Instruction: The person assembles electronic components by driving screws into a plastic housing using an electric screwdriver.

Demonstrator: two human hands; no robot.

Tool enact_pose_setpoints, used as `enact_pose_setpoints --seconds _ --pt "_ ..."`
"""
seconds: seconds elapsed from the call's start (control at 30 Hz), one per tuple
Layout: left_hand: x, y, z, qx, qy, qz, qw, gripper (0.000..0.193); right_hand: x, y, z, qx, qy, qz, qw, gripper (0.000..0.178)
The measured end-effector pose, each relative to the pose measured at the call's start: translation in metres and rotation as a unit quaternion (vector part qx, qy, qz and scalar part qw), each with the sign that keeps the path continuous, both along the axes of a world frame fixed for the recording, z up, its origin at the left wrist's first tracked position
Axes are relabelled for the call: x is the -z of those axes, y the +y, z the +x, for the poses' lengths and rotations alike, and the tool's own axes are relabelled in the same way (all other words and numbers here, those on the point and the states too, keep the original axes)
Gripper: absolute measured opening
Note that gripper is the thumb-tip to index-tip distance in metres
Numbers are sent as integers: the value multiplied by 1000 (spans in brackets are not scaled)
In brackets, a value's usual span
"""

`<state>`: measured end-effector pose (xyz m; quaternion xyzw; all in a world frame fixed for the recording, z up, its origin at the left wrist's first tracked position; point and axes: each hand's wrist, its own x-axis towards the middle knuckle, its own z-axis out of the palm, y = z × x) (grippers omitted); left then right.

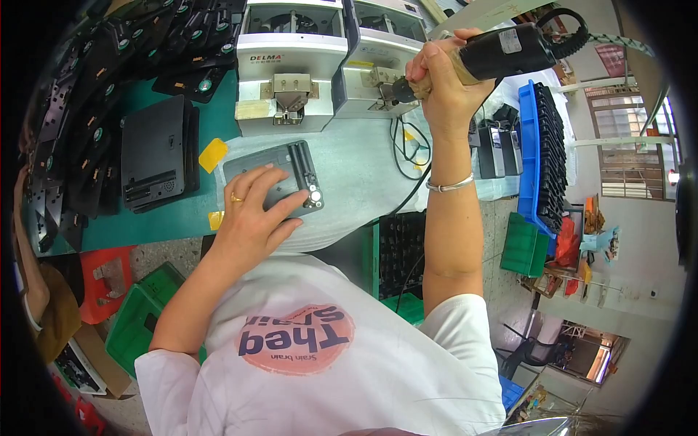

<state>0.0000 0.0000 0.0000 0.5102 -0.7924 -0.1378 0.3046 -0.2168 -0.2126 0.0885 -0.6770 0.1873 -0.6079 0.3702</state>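
My left hand [254, 207] lies over a dark grey plastic panel [251, 161] on the bench, its fingers spread. The fingertips rest on the panel's face, one close to a small round metal part [315, 196] at the right edge. My right hand [451, 83] is wrapped round an electric screwdriver [502, 54] with a black body and a tan-wrapped grip. Its nose points left, close to the front of the right-hand screw feeder [392, 54]; the bit's tip is hard to make out. A second screw feeder [291, 54] stands beyond the panel.
Dark panels are stacked [156, 149] at left, near yellow tape [213, 155]. Many black parts [94, 109] cover the far left. Right of the bench are black blocks [492, 152] and a blue tray [531, 152] of black parts. A loose cable [414, 192] crosses the bench.
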Motion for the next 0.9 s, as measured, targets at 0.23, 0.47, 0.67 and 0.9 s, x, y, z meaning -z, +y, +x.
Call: enact_pose_setpoints --seconds 0.23,0.47,0.67,0.9 --pt "8 17 14 -59 29 -38 997 39 -1 19 -1 -8 -58 28 998 35" --pt "12 17 21 -81 43 -44 995 38 1 16 7 57 -75 -58 994 35" --pt "15 16 20 -78 47 -38 995 37 6 13 3 54 -62 -56 995 36" --pt "16 14 20 -79 50 -33 995 37 7 14 5 44 -73 -38 996 36"
